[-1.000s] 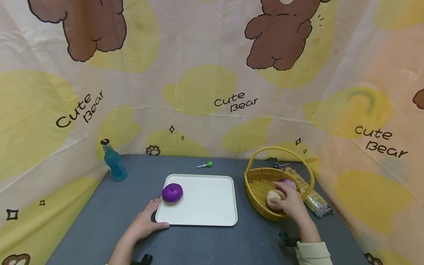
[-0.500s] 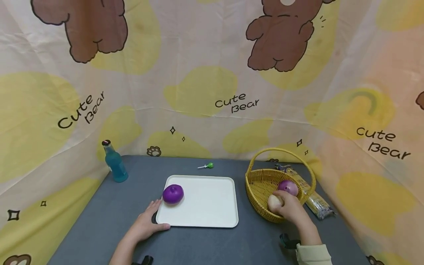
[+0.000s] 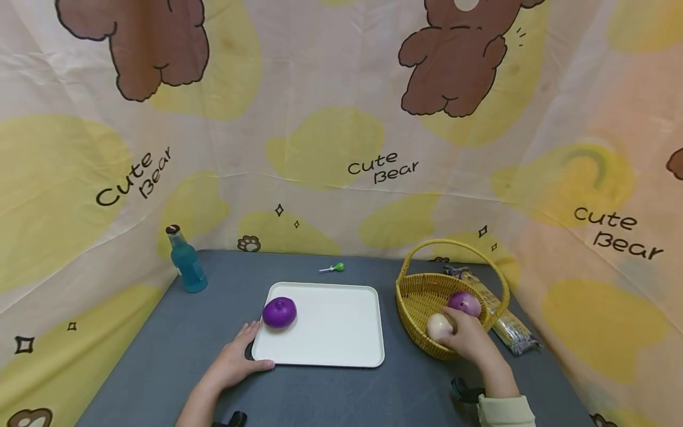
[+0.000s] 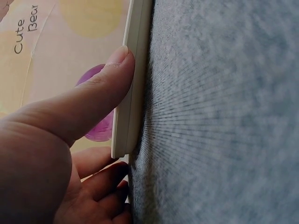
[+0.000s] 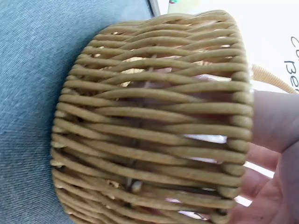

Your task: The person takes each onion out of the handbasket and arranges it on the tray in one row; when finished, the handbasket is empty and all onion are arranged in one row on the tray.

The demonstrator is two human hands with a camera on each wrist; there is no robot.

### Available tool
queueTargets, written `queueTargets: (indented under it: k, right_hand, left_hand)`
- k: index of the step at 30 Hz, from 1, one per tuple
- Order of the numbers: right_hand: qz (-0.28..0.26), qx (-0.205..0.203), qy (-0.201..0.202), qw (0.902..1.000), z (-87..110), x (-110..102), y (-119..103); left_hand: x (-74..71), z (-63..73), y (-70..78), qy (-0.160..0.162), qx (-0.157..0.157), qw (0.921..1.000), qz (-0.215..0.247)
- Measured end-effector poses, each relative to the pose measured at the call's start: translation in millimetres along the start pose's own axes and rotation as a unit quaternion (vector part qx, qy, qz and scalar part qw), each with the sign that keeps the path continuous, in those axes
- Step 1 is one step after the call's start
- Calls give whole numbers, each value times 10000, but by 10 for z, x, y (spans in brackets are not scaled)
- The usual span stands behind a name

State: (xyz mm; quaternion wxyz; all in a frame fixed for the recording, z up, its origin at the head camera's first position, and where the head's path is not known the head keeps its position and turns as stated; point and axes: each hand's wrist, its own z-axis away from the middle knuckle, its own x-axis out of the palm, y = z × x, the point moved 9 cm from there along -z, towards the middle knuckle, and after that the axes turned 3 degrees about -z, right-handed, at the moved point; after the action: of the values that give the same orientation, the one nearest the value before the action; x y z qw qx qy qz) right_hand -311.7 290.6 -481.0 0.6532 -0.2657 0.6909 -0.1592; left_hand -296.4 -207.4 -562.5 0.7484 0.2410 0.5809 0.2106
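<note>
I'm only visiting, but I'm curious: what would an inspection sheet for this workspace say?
Surface: grey-blue table, with a white tray lying flat.
Job's things: dark purple vegetable at the tray's left end; pale bulb and purple onion in the yellow wicker basket.
Clutter: blue bottle, green lollipop, long packet beside the basket.
Hands: left hand touches the tray's near left corner; right hand grips the pale bulb.
Cables: nothing seen.
Surroundings: "Cute Bear" cloth backdrop.
</note>
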Motion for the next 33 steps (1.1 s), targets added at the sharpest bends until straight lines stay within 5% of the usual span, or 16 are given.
queueTargets:
  k: [18, 33]
  right_hand:
    - [-144, -561, 680, 9960, -55, -254, -345]
    - [-304, -686, 702, 9947, -155, -217, -664]
  left_hand:
    - [19, -29, -17, 53, 3, 10000, -45]
    - [29, -25, -47, 75, 18, 10000, -60]
